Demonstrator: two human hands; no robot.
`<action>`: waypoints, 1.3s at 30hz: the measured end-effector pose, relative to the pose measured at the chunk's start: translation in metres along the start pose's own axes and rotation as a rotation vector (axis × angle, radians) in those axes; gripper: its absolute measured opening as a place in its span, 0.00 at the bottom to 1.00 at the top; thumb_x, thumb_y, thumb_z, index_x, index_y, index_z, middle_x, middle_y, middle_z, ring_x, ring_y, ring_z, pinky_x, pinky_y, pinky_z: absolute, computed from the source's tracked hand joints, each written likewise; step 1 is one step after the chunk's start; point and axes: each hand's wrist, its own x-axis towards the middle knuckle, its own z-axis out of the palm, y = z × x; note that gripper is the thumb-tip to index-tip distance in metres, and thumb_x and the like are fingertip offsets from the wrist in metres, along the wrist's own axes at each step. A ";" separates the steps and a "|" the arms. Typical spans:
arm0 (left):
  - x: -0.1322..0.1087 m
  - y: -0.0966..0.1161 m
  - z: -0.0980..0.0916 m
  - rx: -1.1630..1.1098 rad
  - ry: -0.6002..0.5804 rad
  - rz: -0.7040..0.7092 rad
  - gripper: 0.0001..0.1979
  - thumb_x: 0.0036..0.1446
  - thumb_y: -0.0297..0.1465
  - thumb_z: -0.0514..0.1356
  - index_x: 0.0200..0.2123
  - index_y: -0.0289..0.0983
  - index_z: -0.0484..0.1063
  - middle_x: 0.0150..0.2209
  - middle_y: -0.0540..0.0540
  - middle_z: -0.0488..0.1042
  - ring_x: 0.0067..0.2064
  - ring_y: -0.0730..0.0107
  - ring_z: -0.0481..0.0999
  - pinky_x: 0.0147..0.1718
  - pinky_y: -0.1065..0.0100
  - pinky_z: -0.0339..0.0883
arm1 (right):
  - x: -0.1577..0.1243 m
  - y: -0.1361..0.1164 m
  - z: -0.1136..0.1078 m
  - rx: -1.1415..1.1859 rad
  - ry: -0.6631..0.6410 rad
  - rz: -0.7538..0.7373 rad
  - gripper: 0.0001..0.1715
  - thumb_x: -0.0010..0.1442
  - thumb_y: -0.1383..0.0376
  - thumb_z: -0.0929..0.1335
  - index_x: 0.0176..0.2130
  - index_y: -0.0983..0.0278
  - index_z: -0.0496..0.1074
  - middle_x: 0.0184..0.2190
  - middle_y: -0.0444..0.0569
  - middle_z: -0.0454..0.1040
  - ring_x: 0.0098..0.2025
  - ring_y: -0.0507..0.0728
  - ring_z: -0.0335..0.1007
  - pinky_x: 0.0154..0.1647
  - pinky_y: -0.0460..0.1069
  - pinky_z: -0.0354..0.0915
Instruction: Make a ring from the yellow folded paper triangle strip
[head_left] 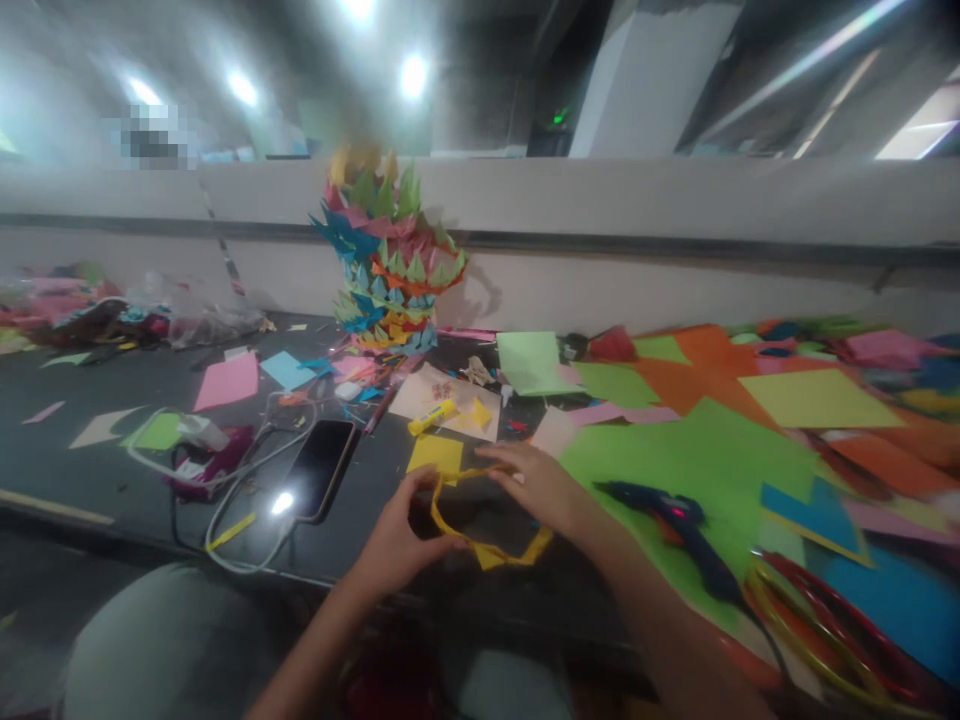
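Note:
Between my two hands is a yellow folded-paper ring, held just above the table's front edge. My left hand grips its left side, thumb below and fingers above. On the far right side of the ring, my right hand closes its fingers on the paper strip. A pointed flap sticks out at the ring's near side. Just beyond lie a yellow paper square and a yellow glue stick. A tower of stacked, pointed paper rings in many colours stands at the back.
A phone with its light on lies left, beside a white cable and a purple power strip. At right are a glue gun on green paper, and red- and yellow-handled scissors. A low partition runs behind.

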 end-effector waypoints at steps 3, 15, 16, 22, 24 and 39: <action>0.000 -0.001 0.000 0.015 -0.018 0.020 0.36 0.43 0.36 0.69 0.54 0.40 0.58 0.55 0.41 0.65 0.54 0.59 0.67 0.51 0.59 0.62 | -0.015 0.004 -0.004 -0.011 0.211 0.017 0.20 0.58 0.61 0.63 0.50 0.61 0.70 0.51 0.52 0.71 0.54 0.60 0.65 0.56 0.58 0.60; 0.000 0.000 0.006 0.460 -0.015 0.105 0.45 0.31 0.47 0.71 0.54 0.40 0.62 0.51 0.40 0.67 0.52 0.50 0.68 0.51 0.51 0.62 | -0.096 -0.038 0.043 0.141 0.100 0.364 0.22 0.61 0.54 0.60 0.47 0.63 0.71 0.36 0.50 0.75 0.38 0.57 0.72 0.39 0.50 0.67; -0.001 0.001 0.005 0.454 -0.021 0.119 0.43 0.33 0.47 0.71 0.53 0.40 0.63 0.52 0.40 0.67 0.53 0.51 0.67 0.52 0.51 0.61 | -0.097 -0.038 0.045 0.129 0.101 0.367 0.21 0.61 0.54 0.60 0.46 0.62 0.71 0.39 0.51 0.75 0.41 0.58 0.71 0.41 0.50 0.67; -0.004 0.011 -0.004 0.401 -0.107 0.192 0.18 0.58 0.39 0.56 0.51 0.41 0.65 0.56 0.41 0.64 0.58 0.59 0.63 0.56 0.56 0.57 | -0.101 -0.027 0.031 0.074 0.011 0.361 0.18 0.60 0.53 0.63 0.44 0.61 0.70 0.43 0.51 0.74 0.46 0.60 0.70 0.47 0.53 0.66; 0.001 0.017 -0.005 0.408 -0.043 0.134 0.18 0.59 0.37 0.54 0.52 0.40 0.62 0.54 0.40 0.65 0.56 0.59 0.65 0.53 0.56 0.61 | -0.104 -0.026 0.023 0.078 -0.019 0.335 0.18 0.59 0.54 0.64 0.44 0.61 0.71 0.45 0.52 0.74 0.48 0.60 0.69 0.49 0.54 0.65; 0.007 0.022 -0.020 0.022 -0.061 -0.019 0.23 0.58 0.35 0.54 0.56 0.39 0.57 0.55 0.39 0.66 0.53 0.61 0.69 0.49 0.59 0.64 | -0.098 -0.007 -0.016 0.021 0.036 0.271 0.19 0.59 0.66 0.56 0.48 0.61 0.67 0.47 0.52 0.73 0.48 0.58 0.70 0.48 0.53 0.65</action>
